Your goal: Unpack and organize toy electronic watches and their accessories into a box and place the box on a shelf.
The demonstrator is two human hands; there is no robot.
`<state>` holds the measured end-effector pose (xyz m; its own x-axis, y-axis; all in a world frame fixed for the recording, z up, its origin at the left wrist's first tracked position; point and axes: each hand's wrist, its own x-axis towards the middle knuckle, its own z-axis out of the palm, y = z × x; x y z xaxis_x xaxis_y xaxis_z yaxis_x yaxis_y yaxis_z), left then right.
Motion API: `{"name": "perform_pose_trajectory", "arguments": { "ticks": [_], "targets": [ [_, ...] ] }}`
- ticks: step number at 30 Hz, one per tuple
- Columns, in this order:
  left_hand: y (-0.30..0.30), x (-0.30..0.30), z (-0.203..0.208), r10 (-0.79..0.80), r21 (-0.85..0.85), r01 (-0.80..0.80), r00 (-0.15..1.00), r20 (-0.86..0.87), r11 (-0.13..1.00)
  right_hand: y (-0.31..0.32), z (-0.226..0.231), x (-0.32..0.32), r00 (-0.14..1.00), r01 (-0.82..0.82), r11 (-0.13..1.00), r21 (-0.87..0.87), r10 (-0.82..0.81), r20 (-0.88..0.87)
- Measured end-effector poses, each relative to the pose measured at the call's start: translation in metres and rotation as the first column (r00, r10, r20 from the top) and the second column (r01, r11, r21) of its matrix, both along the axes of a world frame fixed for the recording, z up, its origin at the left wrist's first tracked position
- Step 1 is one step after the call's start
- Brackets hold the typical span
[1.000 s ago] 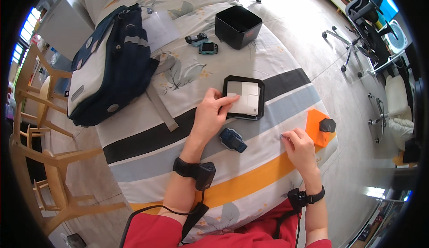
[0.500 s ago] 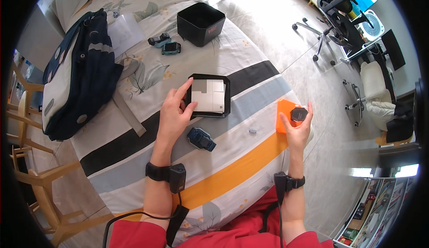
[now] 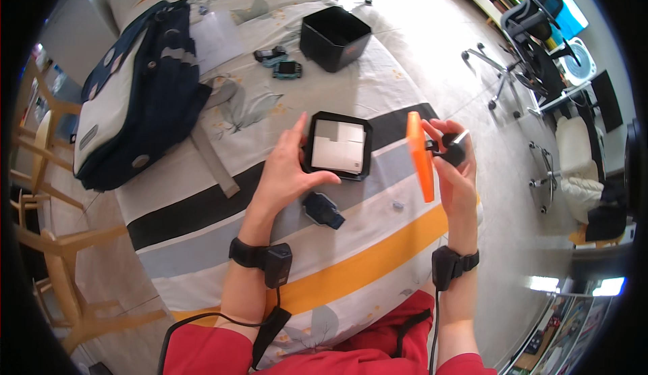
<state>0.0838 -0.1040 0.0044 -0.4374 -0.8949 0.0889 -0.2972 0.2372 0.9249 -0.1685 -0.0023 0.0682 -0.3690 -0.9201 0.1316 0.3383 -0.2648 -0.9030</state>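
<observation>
My right hand (image 3: 459,189) grips a thin orange panel (image 3: 419,159) that stands nearly edge-on above the striped cloth. A black knob-like piece (image 3: 455,148) joins the panel on its right side, between my fingers; its exact kind I cannot make out. With fingers and thumb spread, my left hand (image 3: 287,169) is beside a shallow black tray (image 3: 364,155). White card inserts (image 3: 341,147) fill that tray. Whether my left fingers touch its rim is unclear. Just below lies a dark blue chunky wristwatch (image 3: 324,211). A tiny clear piece (image 3: 398,205) rests farther right.
A deep black box (image 3: 335,44) stands at the far side of the cloth-covered surface, near two small watch-like devices (image 3: 287,70). A navy and beige backpack (image 3: 138,101) lies at left, its strap reaching inward. Wooden chairs (image 3: 64,247) flank the left edge.
My right hand has lifted and turned the orange panel from face-up to edge-on. My left hand has opened wider, its thumb swinging below the tray. The whole view has shifted slightly.
</observation>
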Motion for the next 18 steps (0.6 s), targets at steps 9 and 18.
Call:
{"name": "perform_pose_trajectory", "arguments": {
  "ticks": [9, 18],
  "targets": [
    [-0.002, 0.011, 0.0, -0.039, 0.039, 0.039, 0.999, -0.001, 0.998, -0.085, 0.001, 0.04, 0.575, -0.448, 0.867, 0.215, 0.464, -0.674],
    [-0.002, 0.012, 0.001, -0.078, 0.014, 0.079, 0.995, -0.066, 0.997, -0.099, -0.02, 0.057, 0.424, -0.424, 0.888, 0.176, 0.366, -0.828]
  ]
}}
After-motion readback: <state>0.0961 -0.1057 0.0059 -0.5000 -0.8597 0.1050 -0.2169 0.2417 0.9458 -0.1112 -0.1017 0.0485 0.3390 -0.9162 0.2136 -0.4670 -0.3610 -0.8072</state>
